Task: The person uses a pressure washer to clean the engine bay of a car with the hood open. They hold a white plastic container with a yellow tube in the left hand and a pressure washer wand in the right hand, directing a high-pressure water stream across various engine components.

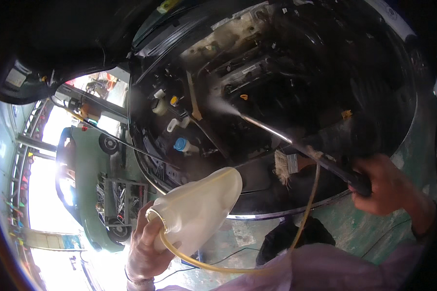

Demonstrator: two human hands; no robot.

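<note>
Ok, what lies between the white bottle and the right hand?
In the head view, a pale-bristled brush and part of the yellowish hose show between the white bottle and the right hand.

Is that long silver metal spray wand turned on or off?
On: whitish mist fans out from the tip of the silver metal spray wand held in the right hand.
</note>
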